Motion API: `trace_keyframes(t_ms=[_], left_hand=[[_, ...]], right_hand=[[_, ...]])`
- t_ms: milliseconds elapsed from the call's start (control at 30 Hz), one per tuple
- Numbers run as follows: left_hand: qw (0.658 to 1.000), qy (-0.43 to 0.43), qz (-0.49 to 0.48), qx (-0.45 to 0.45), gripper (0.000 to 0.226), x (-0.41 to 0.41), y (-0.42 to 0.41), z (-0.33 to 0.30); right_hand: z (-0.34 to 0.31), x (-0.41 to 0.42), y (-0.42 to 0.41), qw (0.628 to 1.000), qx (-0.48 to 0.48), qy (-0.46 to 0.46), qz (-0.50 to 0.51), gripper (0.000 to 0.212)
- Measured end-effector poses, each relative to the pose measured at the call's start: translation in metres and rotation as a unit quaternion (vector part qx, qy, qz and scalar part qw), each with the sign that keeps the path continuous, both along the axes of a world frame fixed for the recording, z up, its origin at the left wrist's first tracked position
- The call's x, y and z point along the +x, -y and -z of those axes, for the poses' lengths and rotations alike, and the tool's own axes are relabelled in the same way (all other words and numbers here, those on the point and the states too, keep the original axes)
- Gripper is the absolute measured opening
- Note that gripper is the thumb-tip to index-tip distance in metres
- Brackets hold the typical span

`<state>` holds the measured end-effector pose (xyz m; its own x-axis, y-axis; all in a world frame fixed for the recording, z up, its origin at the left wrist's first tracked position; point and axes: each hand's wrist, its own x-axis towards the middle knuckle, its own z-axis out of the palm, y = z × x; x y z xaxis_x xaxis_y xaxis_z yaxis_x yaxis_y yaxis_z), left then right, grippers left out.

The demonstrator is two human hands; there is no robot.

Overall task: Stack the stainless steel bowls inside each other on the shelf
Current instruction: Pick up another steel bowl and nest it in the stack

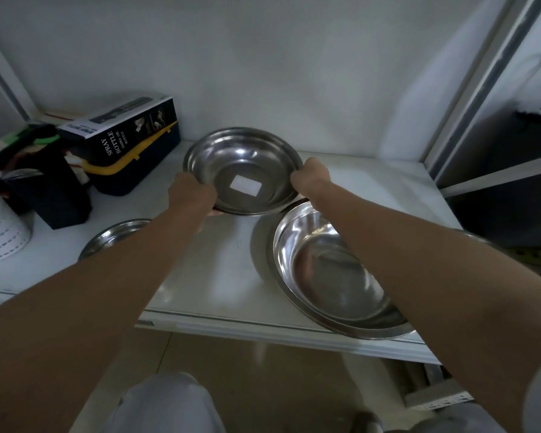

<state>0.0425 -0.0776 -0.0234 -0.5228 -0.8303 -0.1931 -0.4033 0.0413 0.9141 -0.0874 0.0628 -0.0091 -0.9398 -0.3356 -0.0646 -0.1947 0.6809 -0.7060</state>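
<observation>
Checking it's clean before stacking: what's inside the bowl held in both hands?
Only a white rectangular sticker lies on the bottom of the held bowl; both hands hide small rim sections.

Bare forearms, no sleeves; light grey trousers (166, 404); poss. dark shoe (364, 425).

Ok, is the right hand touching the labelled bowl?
Touching. The head view shows the right hand closed on the right rim of the labelled bowl, with the left hand gripping the opposite rim.
</observation>
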Motion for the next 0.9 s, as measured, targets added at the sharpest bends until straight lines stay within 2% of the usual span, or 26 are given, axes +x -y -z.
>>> trace_keyframes(t_ms=[33,133,300,367,433,533,633,733,900], left_hand=[[0.999,0.004,-0.002,-0.034,0.024,-0.001,0.001,-0.007],[0.998,0.004,-0.011,-0.067,0.032,-0.003,-0.006,-0.031],[0.999,-0.029,0.027,0.000,0.033,0.000,-0.031,-0.052],[0.999,-0.022,0.050,0.004,0.035,0.005,-0.041,-0.053],[0.997,-0.004,0.081,0.000,0.034,0.013,-0.054,-0.054],[0.992,0.022,0.125,-0.015,0.028,0.021,-0.075,-0.057],[0.984,0.051,0.156,-0.063,0.009,0.029,-0.094,-0.062],[0.973,0.088,0.186,-0.107,0.012,0.031,-0.109,-0.062],[0.949,0.176,0.223,-0.135,0.010,0.035,-0.122,-0.040]], right_hand=[[-0.005,-0.001,-0.001,1.000,-0.024,-0.003,0.006,0.034],[-0.024,-0.004,-0.007,0.998,-0.069,-0.004,0.014,0.036],[-0.050,-0.002,-0.036,0.991,-0.121,0.011,0.062,0.031],[-0.054,-0.001,-0.055,0.987,-0.136,0.024,0.087,0.036],[-0.055,0.001,-0.077,0.987,-0.117,0.016,0.108,0.040],[-0.052,0.006,-0.113,0.991,-0.072,-0.013,0.115,0.033],[-0.050,0.017,-0.148,0.992,-0.040,-0.031,0.118,0.031],[-0.047,0.031,-0.177,0.991,-0.020,-0.048,0.123,0.034],[-0.021,0.048,-0.207,0.992,0.085,-0.054,0.075,0.029]])
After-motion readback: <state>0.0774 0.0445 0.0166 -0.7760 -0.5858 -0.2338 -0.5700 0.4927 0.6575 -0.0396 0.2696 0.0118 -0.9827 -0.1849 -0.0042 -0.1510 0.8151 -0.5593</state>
